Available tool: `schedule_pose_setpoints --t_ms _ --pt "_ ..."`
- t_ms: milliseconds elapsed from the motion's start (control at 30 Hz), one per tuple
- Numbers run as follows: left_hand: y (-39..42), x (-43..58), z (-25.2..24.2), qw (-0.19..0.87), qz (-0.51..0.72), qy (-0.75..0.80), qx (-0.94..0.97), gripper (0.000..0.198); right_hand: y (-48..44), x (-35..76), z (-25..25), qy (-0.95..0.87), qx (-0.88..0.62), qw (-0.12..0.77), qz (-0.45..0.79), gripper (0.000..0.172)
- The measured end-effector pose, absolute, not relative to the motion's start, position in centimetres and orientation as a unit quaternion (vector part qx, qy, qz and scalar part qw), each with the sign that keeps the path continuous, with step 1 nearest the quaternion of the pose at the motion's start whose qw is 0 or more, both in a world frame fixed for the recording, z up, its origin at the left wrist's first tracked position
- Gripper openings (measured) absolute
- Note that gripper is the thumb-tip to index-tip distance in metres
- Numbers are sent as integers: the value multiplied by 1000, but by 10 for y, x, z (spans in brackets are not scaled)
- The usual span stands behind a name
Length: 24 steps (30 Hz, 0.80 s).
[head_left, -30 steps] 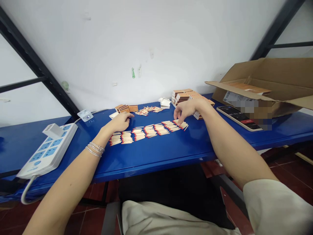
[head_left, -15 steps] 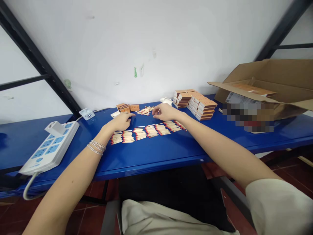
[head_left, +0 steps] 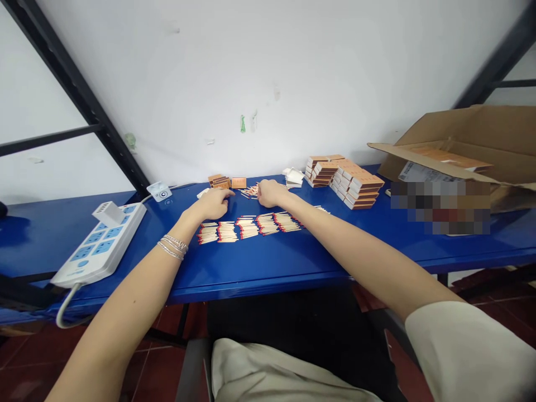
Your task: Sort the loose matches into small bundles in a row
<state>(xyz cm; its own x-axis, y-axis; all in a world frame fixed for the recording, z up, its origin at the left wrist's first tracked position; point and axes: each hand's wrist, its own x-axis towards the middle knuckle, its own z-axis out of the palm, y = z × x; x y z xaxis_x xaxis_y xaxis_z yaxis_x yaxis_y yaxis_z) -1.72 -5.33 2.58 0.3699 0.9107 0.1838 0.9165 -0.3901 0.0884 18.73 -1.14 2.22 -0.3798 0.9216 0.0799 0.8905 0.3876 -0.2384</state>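
My left hand (head_left: 215,204) rests low over the blue table, its index finger stretched out to the right and nothing visible in it. To its right, my right hand (head_left: 271,192) has its fingers bent down into a loose pile of matches (head_left: 248,192); the fingertips are closed at the matches and partly hidden. Nearer to me, red-headed matches lie in a row of several small bundles (head_left: 248,228), the right end partly covered by my right forearm. Beyond my left hand stand several orange matchboxes (head_left: 219,181) and a single matchbox (head_left: 239,183).
White match trays (head_left: 293,177) sit beside a stack of matchboxes (head_left: 347,180) by the wall. An open cardboard box (head_left: 452,131) stands at the right. On the left lie a white power strip (head_left: 100,245) and a small white device (head_left: 159,191).
My right hand has moved a little left and down into the loose matches, its fingers closing. My left hand keeps nearly the same place; the whole view has shifted slightly.
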Motion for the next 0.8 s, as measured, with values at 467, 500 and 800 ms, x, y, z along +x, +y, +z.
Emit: schedule_pose_setpoints --t_ms 467,500,800 --pt "-69 11 34 -228 -423 -495 -724 29 -38 181 25 -849 -371 319 198 17" --pt "-68 11 34 -240 -432 -498 -712 29 -38 180 23 -845 -371 330 200 18" --pt "-67 8 35 -274 -441 -512 -685 27 -39 171 19 -820 -384 362 223 19"
